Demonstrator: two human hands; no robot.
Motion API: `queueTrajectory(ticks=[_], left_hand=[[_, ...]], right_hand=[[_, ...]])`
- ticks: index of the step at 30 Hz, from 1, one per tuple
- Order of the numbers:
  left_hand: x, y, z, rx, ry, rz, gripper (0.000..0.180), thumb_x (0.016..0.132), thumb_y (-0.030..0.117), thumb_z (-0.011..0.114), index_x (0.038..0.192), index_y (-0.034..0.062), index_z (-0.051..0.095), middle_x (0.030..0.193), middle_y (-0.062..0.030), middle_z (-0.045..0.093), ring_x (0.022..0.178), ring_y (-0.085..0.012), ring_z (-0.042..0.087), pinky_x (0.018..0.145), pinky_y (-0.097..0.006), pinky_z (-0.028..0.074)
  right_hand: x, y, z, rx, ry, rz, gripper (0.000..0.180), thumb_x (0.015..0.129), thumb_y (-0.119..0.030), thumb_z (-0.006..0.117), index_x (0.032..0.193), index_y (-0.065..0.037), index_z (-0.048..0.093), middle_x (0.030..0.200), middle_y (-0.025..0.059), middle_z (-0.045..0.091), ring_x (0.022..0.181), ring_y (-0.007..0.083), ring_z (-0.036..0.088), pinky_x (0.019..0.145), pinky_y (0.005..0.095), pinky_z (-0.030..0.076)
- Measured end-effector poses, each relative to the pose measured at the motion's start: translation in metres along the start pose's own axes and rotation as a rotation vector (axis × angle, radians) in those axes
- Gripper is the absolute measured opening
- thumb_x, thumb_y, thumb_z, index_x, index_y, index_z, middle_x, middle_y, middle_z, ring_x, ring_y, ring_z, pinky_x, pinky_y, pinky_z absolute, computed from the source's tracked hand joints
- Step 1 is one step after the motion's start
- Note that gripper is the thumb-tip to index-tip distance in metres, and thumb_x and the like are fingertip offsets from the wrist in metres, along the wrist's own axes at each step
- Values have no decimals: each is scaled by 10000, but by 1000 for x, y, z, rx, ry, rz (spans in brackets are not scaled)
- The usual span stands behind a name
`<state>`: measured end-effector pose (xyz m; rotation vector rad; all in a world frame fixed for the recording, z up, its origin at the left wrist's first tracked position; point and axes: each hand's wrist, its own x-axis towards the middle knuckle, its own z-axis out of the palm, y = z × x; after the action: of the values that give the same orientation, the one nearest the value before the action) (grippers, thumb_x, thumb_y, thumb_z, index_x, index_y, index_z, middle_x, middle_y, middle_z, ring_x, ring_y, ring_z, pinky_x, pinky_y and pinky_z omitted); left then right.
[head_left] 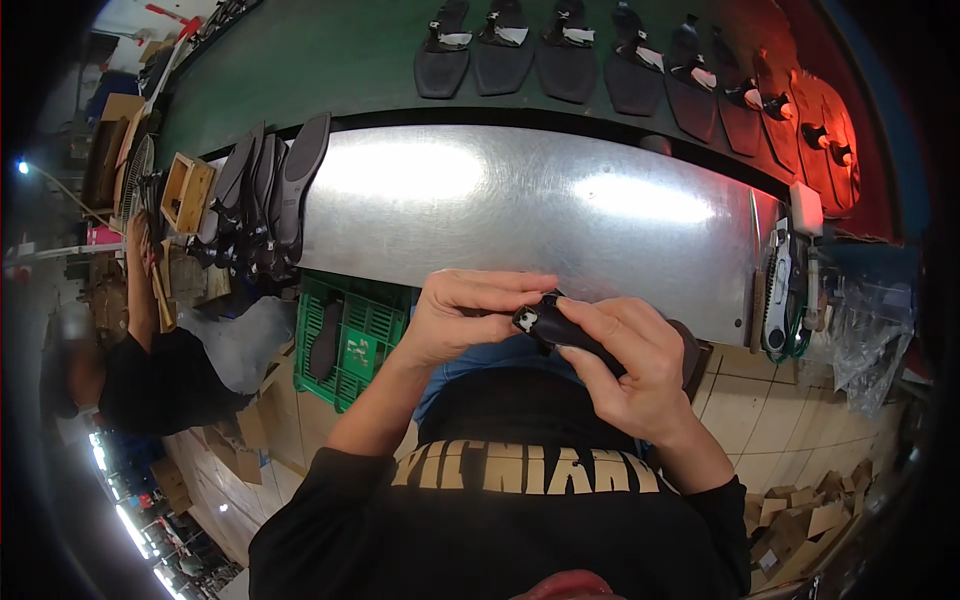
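Observation:
In front of my body, at the near edge of the metal worktop, I hold a black sandal (577,333). My right hand (637,367) is closed round its sole, thumb below and fingers on top. The fingers of my left hand (463,312) pinch its left end, beside a small patch with pale, whitish marks. Much of the sandal is hidden by my hands, so its full shape does not show. Several more black sandals (302,172) lie piled on the worktop's left end.
Beyond the shiny metal worktop (480,210), a green belt (300,65) carries a row of sandals (567,60), red-lit at right. A utility knife (777,290) lies at the right end. Below left is a green crate (345,390). Another person (165,370) works at far left.

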<state>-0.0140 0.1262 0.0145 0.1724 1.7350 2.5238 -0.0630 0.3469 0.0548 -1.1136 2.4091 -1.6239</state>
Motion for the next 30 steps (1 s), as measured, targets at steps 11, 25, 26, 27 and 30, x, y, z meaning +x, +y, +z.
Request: queueTrajectory(ticks=[11,25,26,27,30], left_hand=[[-1,7,15,161,43,-51,386,651,-158,531,958,-20,719,1117,-231,657,1025,-250,655,889,-322,525],[-3,3,21,-9,189,-389,427,841,-80,444,1203,49,629,1265,-151,594,1024,-178,645,717,-240,593],[-3,3,22,-3,192,-385,426,842,-77,442,1205,48,628,1264,-150,595,1025,-179,645,720,-243,594],[-3,3,22,3,195,-381,425,844,-74,440,1206,47,626,1262,-149,596,1025,-179,645,723,-245,594],[-5,1,22,7,190,-356,432,842,-77,431,1209,44,624,1258,-146,599,1024,-182,646,721,-249,596]], right_hand=[[-3,2,4,-66,-8,-1,364,670,-30,742,1025,-5,666,810,107,613,700,262,603,637,353,485],[-9,23,14,217,-68,321,213,742,-6,686,949,-53,705,835,99,665,773,219,631,701,305,488],[-9,22,14,217,-65,330,196,741,-4,686,929,-52,710,829,96,662,762,214,627,695,301,486],[-8,21,15,217,-61,339,178,739,-3,686,908,-52,715,822,93,659,751,210,622,689,296,484],[-9,20,16,209,-48,338,168,738,-5,693,897,-53,720,784,83,639,722,205,611,657,297,476]])
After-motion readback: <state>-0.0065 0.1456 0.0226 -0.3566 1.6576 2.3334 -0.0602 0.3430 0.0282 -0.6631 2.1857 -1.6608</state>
